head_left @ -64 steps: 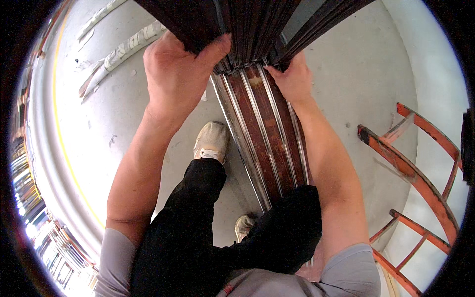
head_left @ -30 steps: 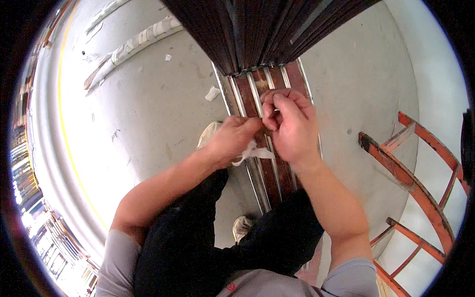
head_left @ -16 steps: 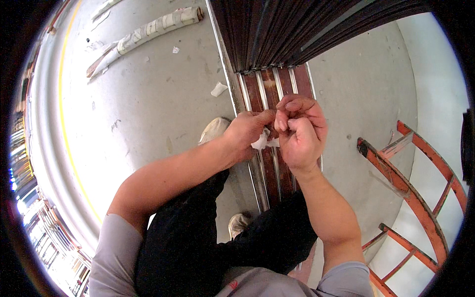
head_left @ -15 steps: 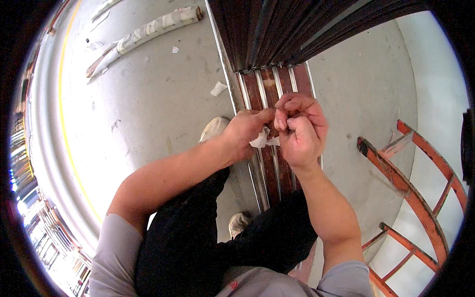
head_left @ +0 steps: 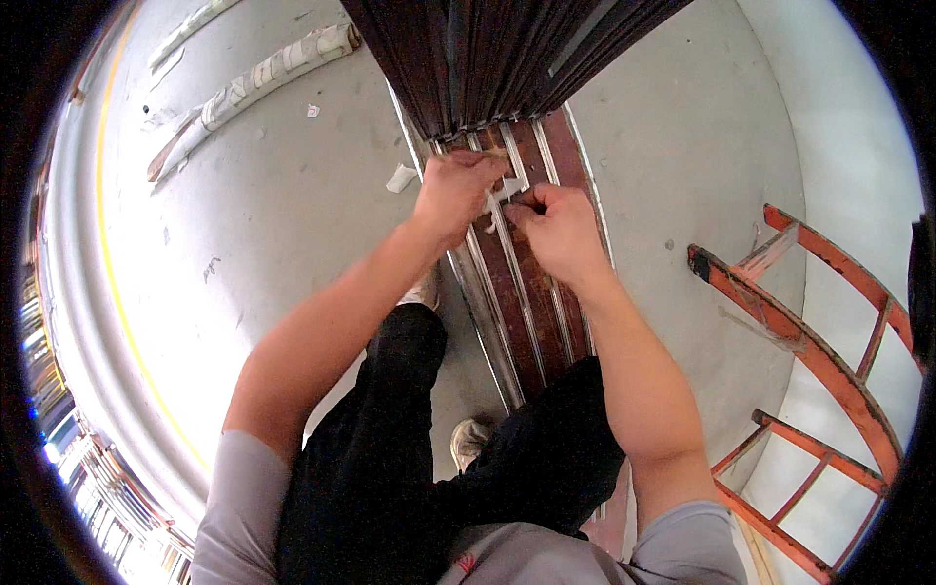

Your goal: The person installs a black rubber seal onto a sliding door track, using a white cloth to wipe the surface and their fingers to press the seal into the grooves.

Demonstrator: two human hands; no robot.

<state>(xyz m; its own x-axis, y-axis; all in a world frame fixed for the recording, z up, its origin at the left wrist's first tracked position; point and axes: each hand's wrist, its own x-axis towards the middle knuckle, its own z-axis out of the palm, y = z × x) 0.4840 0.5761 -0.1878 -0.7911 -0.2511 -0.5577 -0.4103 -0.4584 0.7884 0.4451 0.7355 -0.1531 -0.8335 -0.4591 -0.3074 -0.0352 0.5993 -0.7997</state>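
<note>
A crumpled white strip [head_left: 503, 193], paper or tape, stretches between my hands above a red-brown board with metal rails [head_left: 527, 336]. My left hand [head_left: 456, 191] is closed at the strip's left end, its fingertips pinched together. From the right, my right hand [head_left: 558, 230] pinches the strip's other end between thumb and forefinger. Just beyond both hands, the lower ends of a bundle of long dark profiles [head_left: 487, 73] stand on the rails.
An orange ladder [head_left: 809, 356] is on the right, near a pale wall. On the floor at the far left lies a long wrapped roll [head_left: 278, 78]. A white scrap [head_left: 401, 177] lies left of the board. My legs straddle the board's near end.
Both hands have moved forward along the board, closer to the dark profiles. They are farther apart, and the white strip now shows stretched between them. The view has shifted slightly.
</note>
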